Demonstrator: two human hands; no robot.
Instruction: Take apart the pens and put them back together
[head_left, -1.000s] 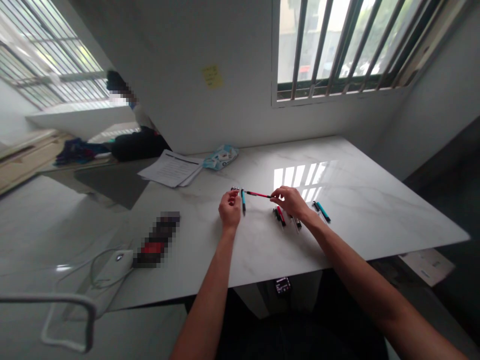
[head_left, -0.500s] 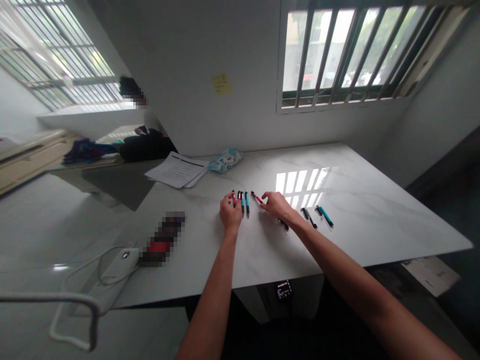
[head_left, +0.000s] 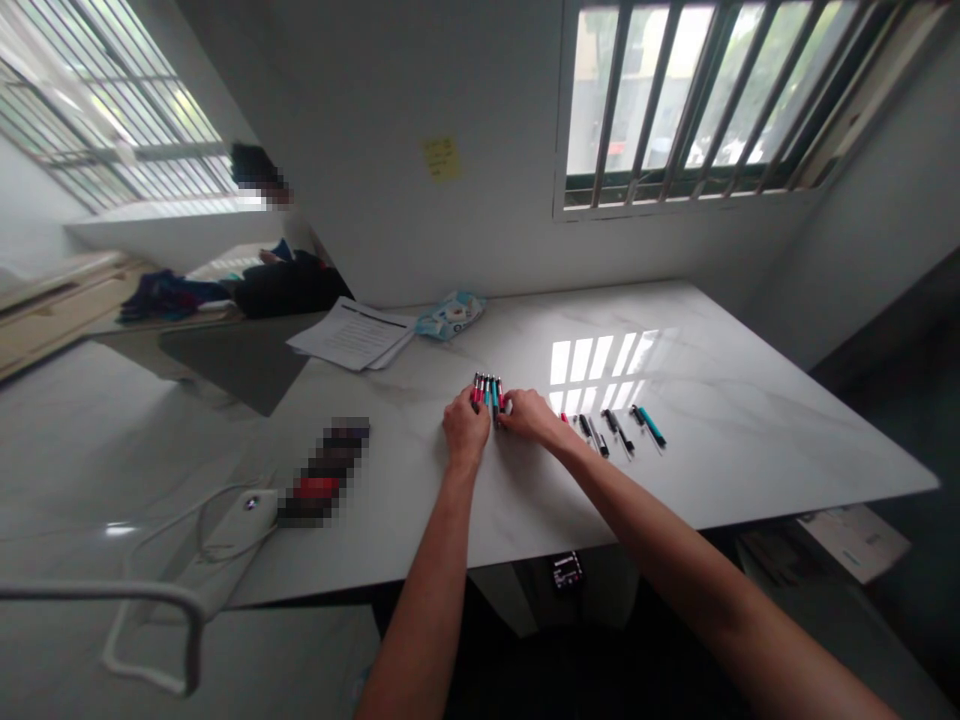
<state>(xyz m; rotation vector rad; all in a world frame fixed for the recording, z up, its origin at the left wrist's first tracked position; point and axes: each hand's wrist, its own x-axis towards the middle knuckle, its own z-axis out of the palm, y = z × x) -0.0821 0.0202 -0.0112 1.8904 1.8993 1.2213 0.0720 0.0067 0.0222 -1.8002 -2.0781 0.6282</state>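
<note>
Between my hands, several pens stand side by side in a tight row on the white marbled table, with red pens (head_left: 475, 388) at the left side and teal pens (head_left: 487, 391) in the middle. My left hand (head_left: 466, 430) curls round the left end of this row, its fingers closed on a red pen. At the right end, my right hand (head_left: 526, 413) pinches another red pen (head_left: 500, 388). Fingers hide the lower parts of some pens. Right of my right hand lie pens in parts: a teal one (head_left: 651, 427) and grey-and-black ones (head_left: 619, 431), plus a partly covered red piece (head_left: 564, 417).
Printed papers (head_left: 352, 335) and a blue-white soft packet (head_left: 451, 316) lie along the wall. A blurred-out dark and red object (head_left: 324, 475) and a white box with a cable (head_left: 251, 520) are at the left. Another person sits beyond, at far left.
My right hand has moved left, bringing the slanted red pen upright against the row. The pens now stand closer together, with my left hand still at their left end.
</note>
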